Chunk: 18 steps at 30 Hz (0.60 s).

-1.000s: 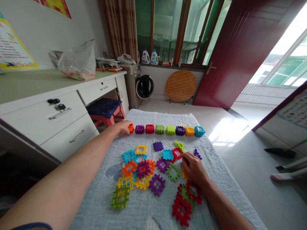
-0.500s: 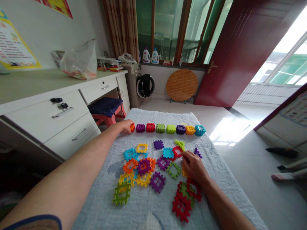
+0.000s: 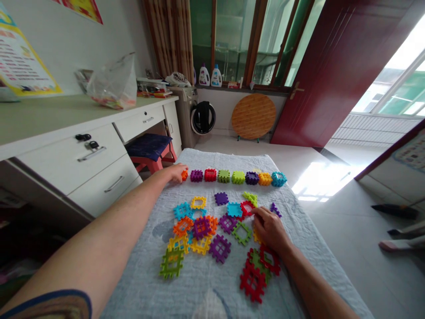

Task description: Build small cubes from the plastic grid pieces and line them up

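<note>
Little has changed since a second ago. Your right hand (image 3: 270, 228) still rests on the blanket (image 3: 206, 292), its curled fingers (image 3: 258, 212) touching the red tile (image 3: 245, 207); I cannot tell whether they pinch it. Farther off, your left hand (image 3: 175, 172) stays clenched on the orange cube (image 3: 184, 175) at the end of the cube row (image 3: 237, 177).

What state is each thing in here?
Left hand, closed on orange cube.
Right hand, fingertips on red tile.
Cubes, assembled, in one line on the cloth.
Tiles, loose, flat, some overlapping.
Door, open.
Drawers, shut.
</note>
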{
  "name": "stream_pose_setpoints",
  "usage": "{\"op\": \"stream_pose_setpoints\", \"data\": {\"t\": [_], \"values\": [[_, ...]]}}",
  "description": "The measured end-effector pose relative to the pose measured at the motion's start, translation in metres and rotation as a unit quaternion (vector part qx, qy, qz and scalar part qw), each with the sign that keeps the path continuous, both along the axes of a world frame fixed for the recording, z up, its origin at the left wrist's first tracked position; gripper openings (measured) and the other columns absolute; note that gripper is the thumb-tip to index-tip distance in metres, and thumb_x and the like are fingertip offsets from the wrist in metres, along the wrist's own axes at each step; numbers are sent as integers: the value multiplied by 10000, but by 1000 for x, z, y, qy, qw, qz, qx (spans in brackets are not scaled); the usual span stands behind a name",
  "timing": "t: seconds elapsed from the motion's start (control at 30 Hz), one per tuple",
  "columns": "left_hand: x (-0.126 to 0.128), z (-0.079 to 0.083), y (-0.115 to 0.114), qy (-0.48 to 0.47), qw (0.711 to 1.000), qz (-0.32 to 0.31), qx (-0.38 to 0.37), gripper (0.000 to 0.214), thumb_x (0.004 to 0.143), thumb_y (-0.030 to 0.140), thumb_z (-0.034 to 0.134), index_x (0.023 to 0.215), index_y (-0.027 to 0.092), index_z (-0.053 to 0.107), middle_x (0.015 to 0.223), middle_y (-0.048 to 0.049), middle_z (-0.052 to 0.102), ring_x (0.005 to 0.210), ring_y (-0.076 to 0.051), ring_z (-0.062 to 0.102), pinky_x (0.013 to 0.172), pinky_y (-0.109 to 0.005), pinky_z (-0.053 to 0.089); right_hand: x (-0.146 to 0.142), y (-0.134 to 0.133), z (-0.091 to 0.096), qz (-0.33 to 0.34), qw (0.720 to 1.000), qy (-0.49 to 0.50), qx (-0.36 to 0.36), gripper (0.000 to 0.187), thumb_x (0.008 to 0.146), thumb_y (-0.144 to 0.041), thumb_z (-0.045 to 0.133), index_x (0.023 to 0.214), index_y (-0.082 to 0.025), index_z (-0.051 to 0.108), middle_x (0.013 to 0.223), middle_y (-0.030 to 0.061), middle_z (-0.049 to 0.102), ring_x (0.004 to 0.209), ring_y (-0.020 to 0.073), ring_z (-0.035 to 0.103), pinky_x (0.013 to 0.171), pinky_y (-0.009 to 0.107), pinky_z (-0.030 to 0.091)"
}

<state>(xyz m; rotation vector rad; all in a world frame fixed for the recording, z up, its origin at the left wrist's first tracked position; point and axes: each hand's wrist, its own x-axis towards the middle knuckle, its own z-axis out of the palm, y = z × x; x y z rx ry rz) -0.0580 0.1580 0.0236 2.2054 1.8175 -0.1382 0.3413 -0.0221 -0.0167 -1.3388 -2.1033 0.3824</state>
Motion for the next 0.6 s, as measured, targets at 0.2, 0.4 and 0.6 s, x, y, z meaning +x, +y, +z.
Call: {"op": "stream_pose_setpoints", "data": {"t": [0.2, 0.4, 0.6], "values": [[3, 18, -20, 37, 996, 7, 76, 991, 478, 158, 665, 1395, 161, 292, 1449, -168, 352, 1330, -357, 334, 1062, -394, 315, 0, 0, 2, 3, 1000, 8, 6, 212, 846, -155, 429, 927, -208, 617, 875, 38, 635, 797, 172, 606, 741, 277, 454], [14, 40, -102, -58, 984, -68, 151, 523, 725, 146, 477, 1247, 158, 486, 1274, -102, 534, 1214, -215, 481, 1049, -291, 329, 1, 0, 1, 1, 1000, -1, 17, 220, 855, -188, 428, 936, -202, 633, 860, 41, 644, 767, 169, 608, 729, 270, 458], [42, 44, -207, -142, 985, -84, 50, 269, 837, 375, 482, 975, 199, 632, 994, -52, 624, 921, -200, 589, 841, -300, 443, 0, 0, 0, -4, 1000, -9, 29, 231, 848, -197, 429, 948, -204, 636, 881, 47, 657, 774, 173, 615, 750, 272, 459]]}}
